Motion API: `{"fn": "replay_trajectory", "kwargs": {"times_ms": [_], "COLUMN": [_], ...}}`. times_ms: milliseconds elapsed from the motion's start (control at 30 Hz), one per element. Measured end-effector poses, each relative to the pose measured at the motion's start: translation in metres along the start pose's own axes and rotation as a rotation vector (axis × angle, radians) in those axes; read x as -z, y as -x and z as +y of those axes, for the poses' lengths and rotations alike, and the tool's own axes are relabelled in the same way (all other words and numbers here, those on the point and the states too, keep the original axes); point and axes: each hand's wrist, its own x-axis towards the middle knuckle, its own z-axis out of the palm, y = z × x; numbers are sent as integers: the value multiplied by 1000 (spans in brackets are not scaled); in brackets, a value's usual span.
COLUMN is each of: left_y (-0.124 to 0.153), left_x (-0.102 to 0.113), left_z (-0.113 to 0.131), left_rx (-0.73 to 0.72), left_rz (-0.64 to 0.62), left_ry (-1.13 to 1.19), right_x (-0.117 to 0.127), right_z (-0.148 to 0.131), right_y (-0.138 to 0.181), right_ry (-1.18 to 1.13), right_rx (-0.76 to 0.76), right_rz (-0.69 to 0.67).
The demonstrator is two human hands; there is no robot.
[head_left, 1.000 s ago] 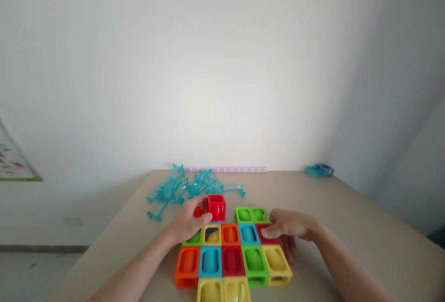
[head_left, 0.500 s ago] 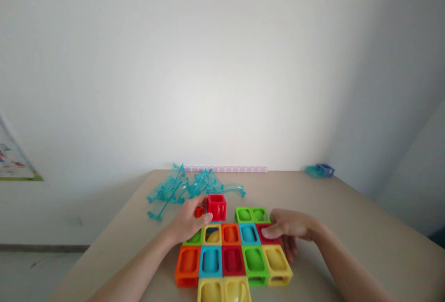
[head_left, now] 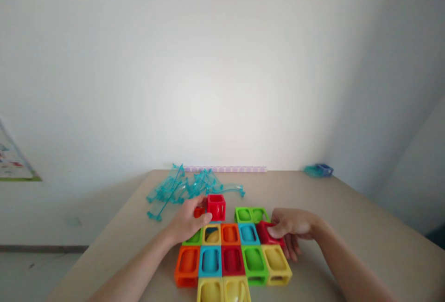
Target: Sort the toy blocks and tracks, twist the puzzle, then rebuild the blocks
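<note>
Hollow plastic cube blocks in several colours form a flat cluster on the table. At its far edge a bright red block [head_left: 216, 208] stands higher than the others. My left hand [head_left: 189, 221] is closed against this block's left side, thumb at its near lower corner. An orange block [head_left: 199, 212] shows partly between the thumb and fingers. On the right side my right hand [head_left: 290, 230] pinches a dark red block [head_left: 266, 232], thumb on top and fingers around the outer side. That block is tilted, its outer side lower, between a blue block [head_left: 248, 234] and my hand.
Clear teal track pieces [head_left: 187, 188] lie heaped at the back left. A pale purple patterned strip [head_left: 225, 169] runs along the wall. In the far right corner sit a dark blue block [head_left: 324, 170] and a teal piece [head_left: 313, 170].
The dark red block under my right hand has gone from lying level in its row to tilted, shifting slightly right with the hand. My left hand stays in nearly the same place.
</note>
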Motion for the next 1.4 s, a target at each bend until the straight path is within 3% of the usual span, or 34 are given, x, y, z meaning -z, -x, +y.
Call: {"fn": "replay_trajectory", "kwargs": {"times_ms": [300, 567, 900, 1000, 1100, 1200, 1300, 1400], "left_y": [0, 0, -1, -1, 0, 2, 4, 6], "left_x": [0, -1, -1, -2, -2, 0, 4, 5], "left_z": [0, 3, 5, 7, 9, 13, 18, 21], "left_rx": [13, 8, 14, 24, 14, -75, -228, -312], "left_rz": [6, 7, 14, 10, -5, 17, 84, 80], "left_ry": [-13, -32, -24, -19, -30, -196, -405, -442], "right_x": [23, 25, 29, 12, -16, -45, -63, -69], "right_z": [22, 31, 35, 15, -16, -41, -48, -45], "right_y": [4, 6, 13, 7, -6, -22, -32, -34], "right_ry": [-28, -81, -148, -231, -281, -129, 50, 190], "right_rx": [50, 59, 254, 458, 669, 857, 949, 966], "right_rz": [48, 37, 147, 273, 510, 833, 899, 893]}}
